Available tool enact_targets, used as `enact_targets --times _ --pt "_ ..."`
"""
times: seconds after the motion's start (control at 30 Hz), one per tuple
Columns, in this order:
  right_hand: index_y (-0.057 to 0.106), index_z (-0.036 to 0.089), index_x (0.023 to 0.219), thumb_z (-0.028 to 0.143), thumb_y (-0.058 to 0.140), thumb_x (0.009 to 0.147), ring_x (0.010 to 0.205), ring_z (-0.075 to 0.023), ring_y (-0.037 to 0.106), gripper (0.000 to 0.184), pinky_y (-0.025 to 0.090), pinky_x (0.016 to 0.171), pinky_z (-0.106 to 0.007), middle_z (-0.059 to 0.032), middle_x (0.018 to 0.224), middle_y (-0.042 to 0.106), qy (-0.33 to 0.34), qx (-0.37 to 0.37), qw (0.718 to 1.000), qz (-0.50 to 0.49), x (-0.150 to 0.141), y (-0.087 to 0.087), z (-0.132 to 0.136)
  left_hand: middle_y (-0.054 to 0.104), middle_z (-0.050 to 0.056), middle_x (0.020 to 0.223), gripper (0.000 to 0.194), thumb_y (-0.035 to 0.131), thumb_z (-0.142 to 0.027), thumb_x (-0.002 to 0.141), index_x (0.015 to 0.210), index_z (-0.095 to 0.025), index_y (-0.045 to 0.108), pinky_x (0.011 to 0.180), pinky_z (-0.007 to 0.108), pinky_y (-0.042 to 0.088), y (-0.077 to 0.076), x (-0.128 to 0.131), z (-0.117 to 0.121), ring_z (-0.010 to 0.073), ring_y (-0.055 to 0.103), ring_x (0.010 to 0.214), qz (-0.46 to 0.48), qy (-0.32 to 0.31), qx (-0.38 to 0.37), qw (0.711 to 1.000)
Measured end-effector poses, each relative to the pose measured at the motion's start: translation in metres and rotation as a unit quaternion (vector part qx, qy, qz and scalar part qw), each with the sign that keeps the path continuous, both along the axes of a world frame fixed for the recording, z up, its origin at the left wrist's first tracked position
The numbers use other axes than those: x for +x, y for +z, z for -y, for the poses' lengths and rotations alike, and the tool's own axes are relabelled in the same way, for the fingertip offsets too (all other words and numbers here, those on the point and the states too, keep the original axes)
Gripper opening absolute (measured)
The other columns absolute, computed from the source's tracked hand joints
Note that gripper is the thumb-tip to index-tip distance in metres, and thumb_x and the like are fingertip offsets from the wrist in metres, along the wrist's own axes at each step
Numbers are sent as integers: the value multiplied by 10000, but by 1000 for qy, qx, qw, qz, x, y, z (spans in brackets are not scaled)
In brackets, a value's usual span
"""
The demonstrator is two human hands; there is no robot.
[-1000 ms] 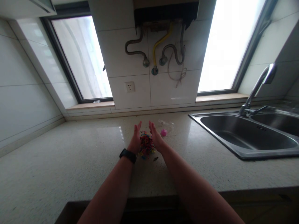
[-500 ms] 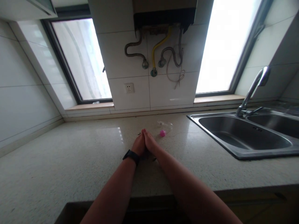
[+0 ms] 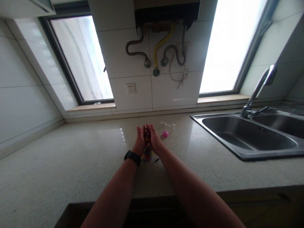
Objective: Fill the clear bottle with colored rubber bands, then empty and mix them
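Observation:
My left hand [image 3: 140, 141], with a black watch [image 3: 133, 157] on its wrist, and my right hand [image 3: 155, 140] face each other over the counter. Between the palms they hold a bunch of small multicoloured pieces [image 3: 147, 136], mostly dark red at the top; their exact kind is too small to make out. Below, more of these pieces in blue, yellow and red [image 3: 147, 155] show between the wrists. A small dark object [image 3: 156, 160] lies by my right wrist. To the right of my right hand sit a pink round piece [image 3: 165, 134] and a clear plastic item [image 3: 170, 126].
The speckled stone countertop [image 3: 95, 161] runs up to a tiled wall with a socket [image 3: 130, 88]. On the right is a double steel sink [image 3: 242, 155] with a tap [image 3: 256, 88]. Pipes [image 3: 155, 52] hang beneath a wall heater, well above my hands.
My hands were pressed together at the fingertips, hiding what was between them. They have now parted slightly, and the multicoloured pieces show between the palms and wrists.

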State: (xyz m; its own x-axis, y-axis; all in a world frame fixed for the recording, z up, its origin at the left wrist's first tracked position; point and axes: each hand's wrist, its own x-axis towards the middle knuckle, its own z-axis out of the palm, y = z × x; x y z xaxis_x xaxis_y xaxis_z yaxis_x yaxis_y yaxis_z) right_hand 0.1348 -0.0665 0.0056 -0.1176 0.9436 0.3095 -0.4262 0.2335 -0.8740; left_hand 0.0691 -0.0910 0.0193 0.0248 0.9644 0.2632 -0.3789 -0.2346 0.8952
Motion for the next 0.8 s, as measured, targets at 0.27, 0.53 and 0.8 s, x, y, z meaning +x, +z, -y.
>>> enact_targets --times 0.27,0.53,0.8 --pt "458 226 1417 780 372 827 1426 -217 326 813 222 1182 -411 -70 1529 390 2 -22 1000 -10 7 -6 -10 293 38 1582 777 119 -703 921 1479 -231 379 1167 321 294 -5 -4 -4 210 281 1453 -2 38 -44 998" --pt "556 260 1343 680 628 744 1413 -258 333 736 156 1186 -443 -82 1482 454 0 111 965 237 48 -6 -13 310 55 1574 818 166 -756 883 1460 -235 417 1209 398 128 -24 -31 -17 232 228 1471 -128 110 -14 986" --pt "473 349 1414 487 914 278 1447 -401 212 1226 89 1172 -571 -89 1548 347 36 150 844 514 81 -26 -8 514 187 1420 767 351 -751 856 1213 -141 649 1188 401 149 -46 -51 -34 288 332 1426 -361 138 25 922"
